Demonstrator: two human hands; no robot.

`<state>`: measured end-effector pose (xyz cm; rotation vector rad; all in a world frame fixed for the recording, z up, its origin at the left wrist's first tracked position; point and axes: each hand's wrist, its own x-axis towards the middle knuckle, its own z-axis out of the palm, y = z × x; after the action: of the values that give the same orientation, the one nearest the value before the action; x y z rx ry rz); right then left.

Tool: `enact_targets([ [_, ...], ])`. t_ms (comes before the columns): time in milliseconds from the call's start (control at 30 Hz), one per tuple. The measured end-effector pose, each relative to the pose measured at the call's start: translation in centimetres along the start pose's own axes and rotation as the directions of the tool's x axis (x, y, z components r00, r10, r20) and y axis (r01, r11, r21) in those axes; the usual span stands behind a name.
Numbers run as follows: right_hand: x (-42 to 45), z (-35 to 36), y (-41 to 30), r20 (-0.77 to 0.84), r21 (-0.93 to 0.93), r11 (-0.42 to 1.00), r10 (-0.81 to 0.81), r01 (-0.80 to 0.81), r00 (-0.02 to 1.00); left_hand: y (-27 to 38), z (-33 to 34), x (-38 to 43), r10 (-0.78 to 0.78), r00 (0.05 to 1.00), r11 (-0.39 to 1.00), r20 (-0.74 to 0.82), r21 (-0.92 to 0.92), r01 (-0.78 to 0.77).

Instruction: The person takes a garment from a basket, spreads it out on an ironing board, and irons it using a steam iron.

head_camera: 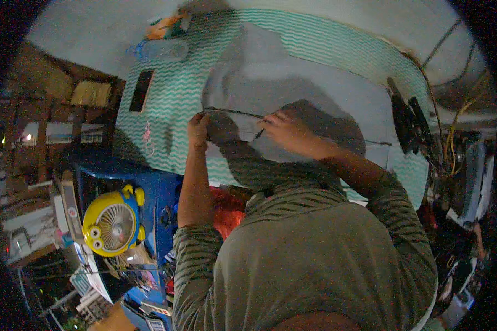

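A thin dark cord or strip runs over a large grey sheet, which looks like fabric or paper, on a table with a green-and-white zigzag cover. At its left end, my left hand pinches it near the sheet's left edge. My right hand has its fingers on the cord near the sheet's middle. Just below those fingers is a small dark tip, too blurred to name. Another thin dark line shows on the sheet to the right.
A dark phone-like slab and a clear plastic bottle or bag lie at the left. Dark elongated objects are at the right edge. A yellow-and-blue fan stands beside a blue surface at lower left.
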<state>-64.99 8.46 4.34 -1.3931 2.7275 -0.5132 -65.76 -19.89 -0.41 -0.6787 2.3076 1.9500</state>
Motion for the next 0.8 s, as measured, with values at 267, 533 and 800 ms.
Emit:
enact_targets([
  [267, -21.2, -6.4, 9.4, 0.066, -0.415, 0.477, 0.865, -0.774, 0.498, -0.6, -3.7, -2.5, 0.489, 0.872, 0.648, -0.001, 0.670, -0.362],
  [533, -28.9, -9.1, 12.1, 0.359, 0.234, 0.455, 0.781, -0.859, 0.511, -1.0, -7.7, -4.1, 0.269, 0.942, 0.625, 0.203, 0.707, -0.331],
  [800, -32.2, -4.6, 8.9, -0.008, 0.403, 0.205, 0.975, -0.892, 0.221, 1.7, -5.3, -8.3, 0.212, 0.966, 0.411, 0.150, 0.883, -0.228],
])
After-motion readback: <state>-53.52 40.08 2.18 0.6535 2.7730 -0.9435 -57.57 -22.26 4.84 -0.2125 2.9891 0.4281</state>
